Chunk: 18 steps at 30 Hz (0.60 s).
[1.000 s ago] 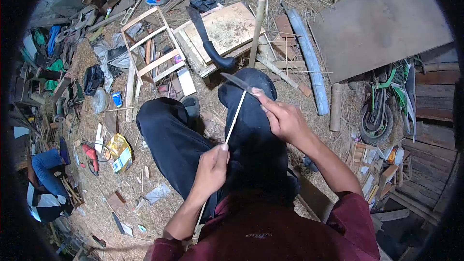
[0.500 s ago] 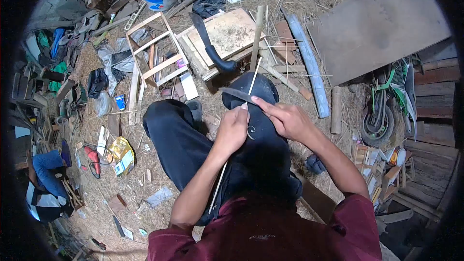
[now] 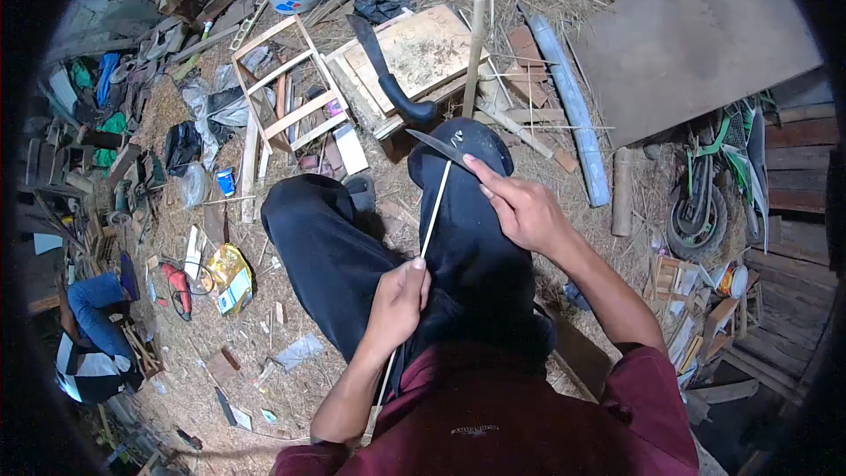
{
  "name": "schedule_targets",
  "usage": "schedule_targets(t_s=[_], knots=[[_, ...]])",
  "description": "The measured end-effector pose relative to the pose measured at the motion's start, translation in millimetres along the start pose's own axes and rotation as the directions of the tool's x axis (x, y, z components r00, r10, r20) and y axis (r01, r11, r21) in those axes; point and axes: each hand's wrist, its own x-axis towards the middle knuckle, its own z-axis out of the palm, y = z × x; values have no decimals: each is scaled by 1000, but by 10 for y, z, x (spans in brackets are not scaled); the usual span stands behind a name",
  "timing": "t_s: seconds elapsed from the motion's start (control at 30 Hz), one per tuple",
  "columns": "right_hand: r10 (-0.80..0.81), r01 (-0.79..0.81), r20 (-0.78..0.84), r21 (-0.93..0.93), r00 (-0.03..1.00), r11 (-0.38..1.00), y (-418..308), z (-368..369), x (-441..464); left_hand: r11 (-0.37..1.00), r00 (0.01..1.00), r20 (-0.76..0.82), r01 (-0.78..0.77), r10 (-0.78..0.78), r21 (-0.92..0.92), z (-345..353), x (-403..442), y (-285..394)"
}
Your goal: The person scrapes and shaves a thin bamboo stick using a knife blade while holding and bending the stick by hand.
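Seemingly for support, my right hand (image 3: 529, 213) grips the knife (image 3: 434, 146) over my knee (image 3: 485, 150); my left hand (image 3: 398, 300) pinches the thin strip (image 3: 434, 211).

Maroon short-sleeved shirt (image 3: 546, 414) (small pale lettering (image 3: 475, 430) on it), dark loose trousers (image 3: 330, 242).

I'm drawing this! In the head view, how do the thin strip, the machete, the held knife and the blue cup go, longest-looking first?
1. Thin strip
2. Machete
3. Held knife, partly covered
4. Blue cup
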Motion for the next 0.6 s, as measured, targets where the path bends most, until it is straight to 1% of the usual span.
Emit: schedule_targets(t_s=[0.07,0.1,0.17,0.27,0.3,0.37,0.4,0.47,0.5,0.57,0.6], knots=[[-42,43,-21,90,999,995,22,25,-4,997,998,21,-67,67,28,10,232,126],[-46,43,60,43,997,998,-2,-15,-2,994,994,35,-100,99,39,30,370,204],[-28,40,221,-50,975,998,-77,-120,-29,982,989,13,-148,147,114,105,706,290],[-33,43,213,-41,976,998,-50,-148,-4,978,987,-11,-160,163,134,213,926,368],[-28,37,212,-42,977,998,-29,-153,-12,967,978,-9,-205,209,153,237,942,319],[9,8,159,-105,987,994,13,-135,-53,939,955,-11,-287,295,190,246,909,177],[23,-5,132,-138,991,990,34,-128,-69,963,974,5,-226,228,149,242,832,163],[29,-16,99,-120,995,993,88,-117,-62,992,994,41,-106,104,69,213,638,176],[31,-22,83,-106,996,994,88,-105,-51,993,996,31,-85,83,79,191,559,160],[35,-18,128,-133,991,991,4,-124,-57,994,999,8,-45,44,99,141,425,126],[36,-13,149,-149,988,989,-26,-138,-48,980,993,2,-114,115,162,117,388,113]])
